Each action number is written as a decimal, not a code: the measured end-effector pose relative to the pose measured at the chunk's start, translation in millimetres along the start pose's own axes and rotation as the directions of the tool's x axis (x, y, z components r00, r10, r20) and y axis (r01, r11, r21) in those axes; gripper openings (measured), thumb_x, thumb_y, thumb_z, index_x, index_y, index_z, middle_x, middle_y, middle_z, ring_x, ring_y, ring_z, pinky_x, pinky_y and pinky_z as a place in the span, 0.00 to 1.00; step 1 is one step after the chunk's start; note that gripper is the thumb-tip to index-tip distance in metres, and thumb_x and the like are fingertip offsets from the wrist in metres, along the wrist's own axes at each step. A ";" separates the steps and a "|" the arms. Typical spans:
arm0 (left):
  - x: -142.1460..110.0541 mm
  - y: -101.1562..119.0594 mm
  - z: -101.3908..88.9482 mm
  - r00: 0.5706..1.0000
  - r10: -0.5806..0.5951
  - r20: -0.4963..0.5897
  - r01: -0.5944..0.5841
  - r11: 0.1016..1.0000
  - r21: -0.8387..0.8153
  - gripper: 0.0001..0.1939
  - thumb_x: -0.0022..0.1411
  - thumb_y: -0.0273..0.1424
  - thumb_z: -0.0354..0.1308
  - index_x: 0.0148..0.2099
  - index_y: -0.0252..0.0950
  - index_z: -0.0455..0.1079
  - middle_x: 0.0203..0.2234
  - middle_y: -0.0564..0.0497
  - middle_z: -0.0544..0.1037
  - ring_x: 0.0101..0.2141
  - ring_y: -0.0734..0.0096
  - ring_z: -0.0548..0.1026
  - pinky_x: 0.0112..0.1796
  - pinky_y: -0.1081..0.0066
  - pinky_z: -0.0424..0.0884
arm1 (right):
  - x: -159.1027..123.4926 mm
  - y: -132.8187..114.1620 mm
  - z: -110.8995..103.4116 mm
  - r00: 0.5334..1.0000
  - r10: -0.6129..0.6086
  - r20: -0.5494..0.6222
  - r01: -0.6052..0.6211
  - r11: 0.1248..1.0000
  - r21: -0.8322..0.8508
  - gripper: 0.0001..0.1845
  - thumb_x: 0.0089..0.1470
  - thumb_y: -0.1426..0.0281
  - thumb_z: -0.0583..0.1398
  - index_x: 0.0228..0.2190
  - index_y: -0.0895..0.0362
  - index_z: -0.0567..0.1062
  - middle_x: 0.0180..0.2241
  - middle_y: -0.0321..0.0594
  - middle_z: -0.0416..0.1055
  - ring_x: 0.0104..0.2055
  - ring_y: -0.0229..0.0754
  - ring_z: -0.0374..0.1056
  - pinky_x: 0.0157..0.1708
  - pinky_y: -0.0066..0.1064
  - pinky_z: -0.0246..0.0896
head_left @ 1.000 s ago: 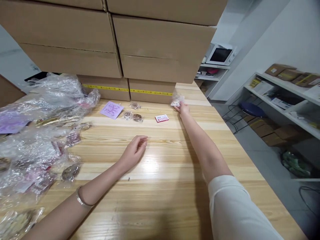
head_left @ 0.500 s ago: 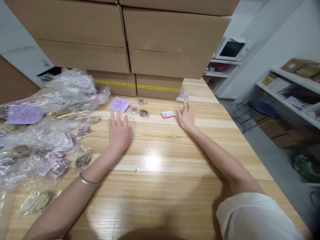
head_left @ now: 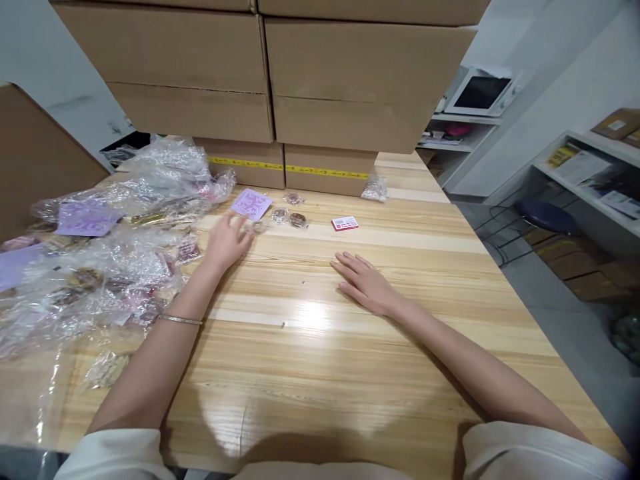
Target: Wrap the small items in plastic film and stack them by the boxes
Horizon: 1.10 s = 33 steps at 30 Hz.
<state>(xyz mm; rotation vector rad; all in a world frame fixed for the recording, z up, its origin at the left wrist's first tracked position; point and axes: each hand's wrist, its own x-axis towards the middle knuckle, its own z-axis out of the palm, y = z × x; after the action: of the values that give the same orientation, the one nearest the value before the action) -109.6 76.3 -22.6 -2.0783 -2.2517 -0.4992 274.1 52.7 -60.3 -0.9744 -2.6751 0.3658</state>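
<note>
Plastic-wrapped piece (head_left: 259, 227): reaching at with left hand (head_left: 226, 245), finger grip unclear, seemingly needing light pinching; extending right hand (head_left: 369, 285), fingers released.

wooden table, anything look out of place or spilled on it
Two tiny dark specks sit on bare wood near the table's middle, possibly crumbs; too small to tell. At left, the crumpled plastic packaging is heaped untidily, unlike the stacked boxes.
</note>
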 end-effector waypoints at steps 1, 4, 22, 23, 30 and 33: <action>1.2 -4.8 -4.2 0.993 -0.076 -0.088 0.079 0.996 0.028 0.33 0.65 0.46 0.49 0.68 0.38 0.59 0.69 0.39 0.52 0.68 0.40 0.47 0.64 0.43 0.46 | 0.4 0.9 0.3 1.000 -0.001 -0.007 0.001 1.000 0.003 0.30 0.68 0.55 0.48 0.65 0.55 0.60 0.68 0.49 0.52 0.71 0.50 0.45 0.67 0.54 0.44; 3.9 -27.5 -12.8 0.891 -0.423 -0.163 0.435 0.900 0.042 0.45 0.59 0.56 0.52 0.71 0.35 0.52 0.71 0.34 0.35 0.67 0.22 0.31 0.58 0.27 0.38 | 0.7 2.0 0.7 1.000 0.001 -0.021 -0.001 1.000 0.004 0.30 0.67 0.55 0.49 0.65 0.54 0.61 0.67 0.49 0.54 0.70 0.50 0.47 0.66 0.54 0.46; -16.7 -7.2 2.4 0.973 0.181 0.147 -0.157 0.974 -0.162 0.23 0.60 0.39 0.60 0.57 0.44 0.73 0.60 0.46 0.68 0.59 0.60 0.65 0.61 0.63 0.58 | -1.0 11.1 10.6 0.999 -0.033 -0.037 0.032 0.999 -0.023 0.28 0.67 0.58 0.51 0.65 0.51 0.61 0.67 0.46 0.56 0.69 0.52 0.51 0.65 0.57 0.49; -18.0 1.9 4.3 0.944 0.290 0.158 -0.252 0.941 -0.224 0.24 0.60 0.40 0.61 0.59 0.46 0.72 0.62 0.48 0.67 0.61 0.60 0.64 0.62 0.62 0.57 | -1.0 10.8 10.6 0.999 -0.032 -0.036 0.031 0.999 -0.022 0.28 0.67 0.58 0.50 0.65 0.51 0.61 0.67 0.46 0.56 0.69 0.52 0.51 0.65 0.57 0.49; -28.6 52.7 3.7 0.928 0.371 -0.040 -0.314 0.718 -0.621 0.17 0.67 0.33 0.50 0.51 0.36 0.75 0.46 0.45 0.80 0.47 0.64 0.76 0.49 0.67 0.70 | 0.9 7.3 7.5 1.000 -0.001 -0.021 0.001 1.000 -0.003 0.28 0.67 0.58 0.51 0.64 0.54 0.63 0.67 0.49 0.56 0.70 0.53 0.49 0.65 0.57 0.47; -23.8 58.9 3.1 0.952 -0.037 -0.304 -0.115 0.876 -0.468 0.19 0.66 0.35 0.54 0.55 0.31 0.70 0.50 0.38 0.73 0.50 0.59 0.73 0.50 0.64 0.68 | 0.4 5.3 5.5 0.999 0.005 -0.050 -0.005 1.000 0.012 0.28 0.67 0.58 0.51 0.63 0.55 0.63 0.66 0.51 0.57 0.69 0.53 0.51 0.64 0.56 0.49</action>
<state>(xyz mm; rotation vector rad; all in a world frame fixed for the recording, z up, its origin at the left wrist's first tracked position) -49.0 57.2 -19.0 -2.0374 -2.0453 -1.4001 275.0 56.1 -67.0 -0.9742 -2.6236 0.3528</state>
